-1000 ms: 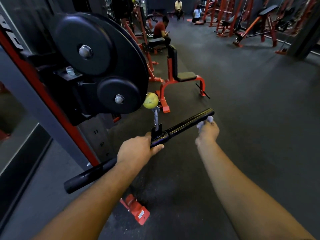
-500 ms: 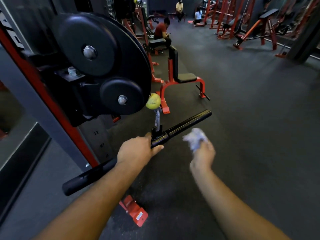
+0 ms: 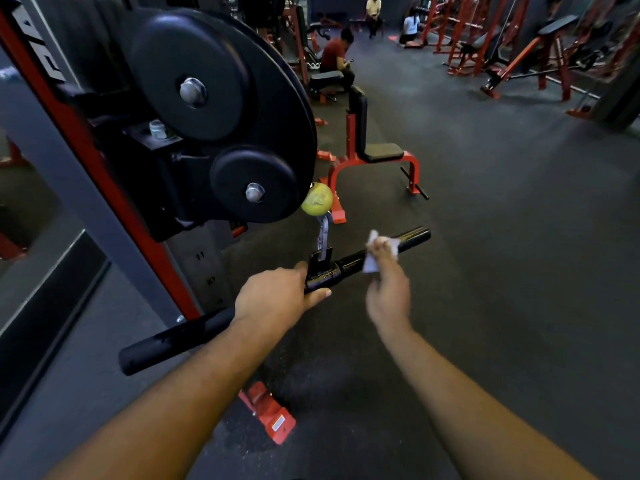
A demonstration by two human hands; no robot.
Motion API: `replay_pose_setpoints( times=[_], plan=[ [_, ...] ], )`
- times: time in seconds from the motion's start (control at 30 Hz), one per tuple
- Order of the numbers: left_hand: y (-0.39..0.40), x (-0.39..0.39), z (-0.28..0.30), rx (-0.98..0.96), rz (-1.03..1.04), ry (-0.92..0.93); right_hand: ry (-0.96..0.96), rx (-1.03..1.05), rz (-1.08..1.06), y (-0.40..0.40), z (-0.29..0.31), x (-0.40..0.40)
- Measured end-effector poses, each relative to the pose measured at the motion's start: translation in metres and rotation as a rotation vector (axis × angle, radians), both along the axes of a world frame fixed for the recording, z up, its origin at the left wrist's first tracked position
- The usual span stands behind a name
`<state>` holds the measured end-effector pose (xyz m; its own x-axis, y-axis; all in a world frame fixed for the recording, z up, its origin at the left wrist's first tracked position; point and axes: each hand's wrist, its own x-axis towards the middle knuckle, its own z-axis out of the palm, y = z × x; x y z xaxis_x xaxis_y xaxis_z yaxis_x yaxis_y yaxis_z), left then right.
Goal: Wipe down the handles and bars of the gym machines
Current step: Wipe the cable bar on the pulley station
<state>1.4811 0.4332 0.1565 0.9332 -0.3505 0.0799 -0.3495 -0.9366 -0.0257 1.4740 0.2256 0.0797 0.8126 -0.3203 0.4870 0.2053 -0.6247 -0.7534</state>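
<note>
A black straight cable bar hangs level from a silver clip under a yellow-green stopper ball. My left hand grips the bar just left of its centre bracket. My right hand holds a small white cloth against the right half of the bar, about midway between the bracket and the bar's right end. The right hand is blurred from motion.
A red and grey cable machine with large black pulley discs stands at the left, its red foot on the floor below my arms. A red bench stands ahead. People sit further back among red racks.
My right hand left the bar's right end, dropped back off the bar with the cloth, then returned to the bar nearer the middle. My left hand kept its grip.
</note>
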Motion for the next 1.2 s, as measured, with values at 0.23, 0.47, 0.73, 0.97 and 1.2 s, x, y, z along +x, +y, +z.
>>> replay_pose_setpoints(
  times=[0.23, 0.47, 0.73, 0.97, 1.2],
  plan=[
    [-0.004, 0.000, -0.001, -0.026, 0.015, 0.013, -0.060, 0.110, 0.221, 0.008, 0.030, -0.021],
    [-0.005, -0.005, -0.002, -0.024, 0.007, 0.035, 0.216, -0.295, -0.133, -0.104, 0.042, 0.039],
    [-0.001, 0.000, 0.000, -0.003, 0.012, 0.043, 0.073, -0.192, 0.193, 0.011, 0.028, -0.009],
    [-0.003, -0.006, 0.002, 0.011, -0.004, 0.027, -0.009, -0.047, -0.089, -0.071, 0.067, 0.022],
    [-0.001, -0.008, 0.001, -0.002, -0.003, 0.038, 0.389, -0.413, -0.056, -0.080, 0.055, 0.035]
  ],
)
